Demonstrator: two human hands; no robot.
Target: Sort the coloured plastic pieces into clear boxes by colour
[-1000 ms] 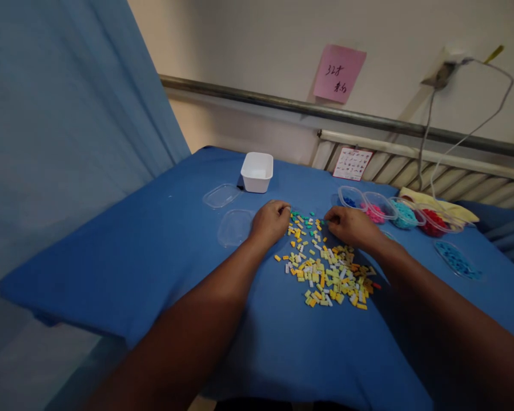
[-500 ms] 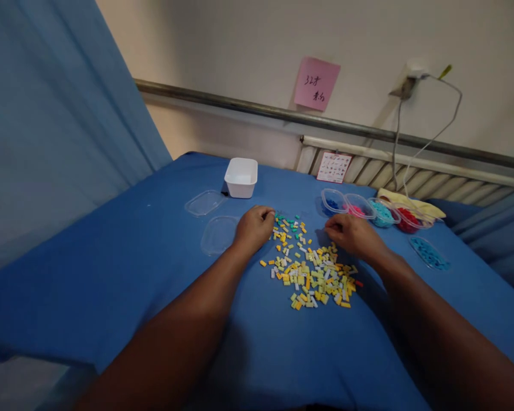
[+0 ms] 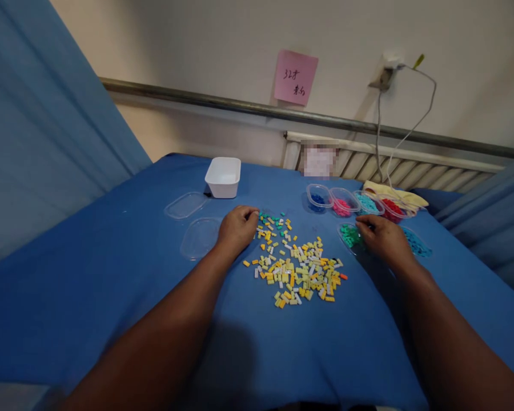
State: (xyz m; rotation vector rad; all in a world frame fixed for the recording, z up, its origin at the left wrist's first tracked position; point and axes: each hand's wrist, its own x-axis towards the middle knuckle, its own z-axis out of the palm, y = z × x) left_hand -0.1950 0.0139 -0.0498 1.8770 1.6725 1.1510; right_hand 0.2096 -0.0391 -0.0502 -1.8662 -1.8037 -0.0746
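Observation:
My left hand (image 3: 239,229) rests at the upper left edge of a spread of small building bricks (image 3: 302,271), mostly yellow, pale yellow and white. Its fingers are closed beside several green bricks (image 3: 265,217); anything in them is hidden. Over a clear lid holding green bricks (image 3: 349,235), my right hand (image 3: 383,235) has thumb and fingertips pinched together. Whether a brick is between them is too small to tell. A single orange-red brick (image 3: 343,277) lies at the spread's right edge.
Behind stand clear tubs of dark blue (image 3: 318,200), pink (image 3: 342,206), turquoise (image 3: 367,202) and red bricks (image 3: 392,209). Blue bricks (image 3: 417,242) lie right of my right hand. Left are a white container (image 3: 223,185) and two clear lids (image 3: 199,238). A yellow cloth (image 3: 396,193) lies behind the tubs.
My right hand has moved right, from the spread's far edge to the lid of green bricks, which now shows. The view has shifted right. My left hand stays by the green bricks.

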